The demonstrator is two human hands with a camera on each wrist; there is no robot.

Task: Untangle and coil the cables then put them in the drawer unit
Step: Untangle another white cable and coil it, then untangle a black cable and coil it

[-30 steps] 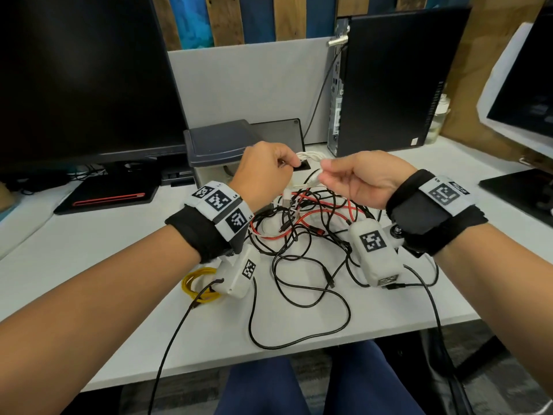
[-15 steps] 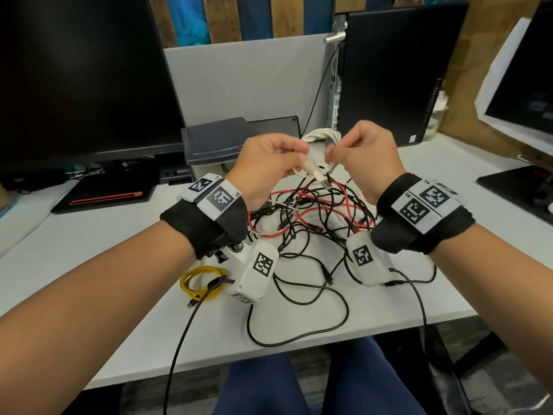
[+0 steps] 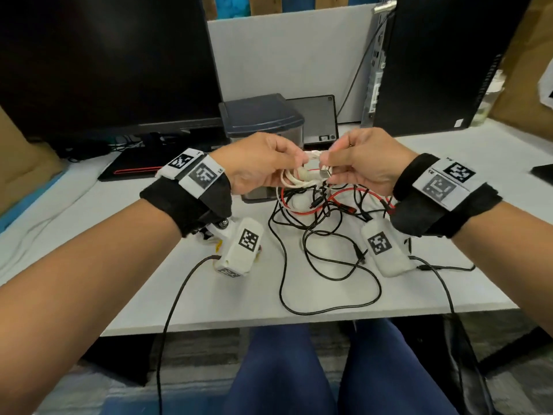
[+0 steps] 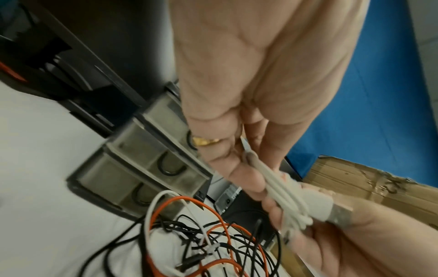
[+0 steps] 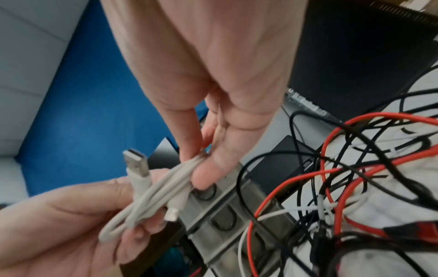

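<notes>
One white cable [image 3: 302, 178] is gathered into a small bundle of loops and held in the air between both hands, above the heap of loose cables and in front of the drawer unit [image 3: 263, 121]. The left hand [image 3: 263, 166] pinches one end of the bundle with thumb and fingers curled round the strands; the right hand [image 3: 362, 163] pinches the other end, just beside the metal plug [image 5: 136, 162] that sticks out free. The cable looks thin, pale and limp, its loops uneven, so it would likely spring apart if let go.

Coiling of this cable seems nearly done. The next move probably calls for tucking the plug end round the loops, then passing the bundle to one hand so the other can pull a drawer open.

Below, black cables [image 3: 329, 265] and red cables [image 3: 344, 194] lie knotted together on the white surface [image 3: 209, 295], not yet sorted.
</notes>
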